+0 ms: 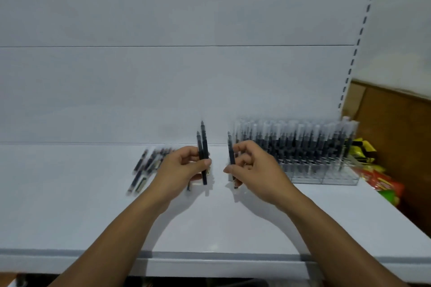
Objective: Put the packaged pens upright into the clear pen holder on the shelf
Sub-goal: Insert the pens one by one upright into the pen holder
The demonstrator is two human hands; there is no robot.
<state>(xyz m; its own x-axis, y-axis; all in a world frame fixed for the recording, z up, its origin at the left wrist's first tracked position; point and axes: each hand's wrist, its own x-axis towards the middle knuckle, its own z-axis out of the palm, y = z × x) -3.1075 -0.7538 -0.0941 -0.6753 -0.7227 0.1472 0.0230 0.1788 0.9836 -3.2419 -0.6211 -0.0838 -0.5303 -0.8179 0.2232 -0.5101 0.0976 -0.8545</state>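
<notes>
Your left hand (184, 165) pinches two packaged pens (203, 144) upright, your right hand (254, 168) curls round a third pen (231, 154), all just left of the clear pen holder (326, 177); judged light, stiff, slick in wrap, so hold mid-barrel; spare pens (144, 168) lie farther left.

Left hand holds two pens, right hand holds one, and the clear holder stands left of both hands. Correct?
No: the head view shows the clear holder to the right of both hands. The left hand does hold two pens, the right hand one pen.
</notes>
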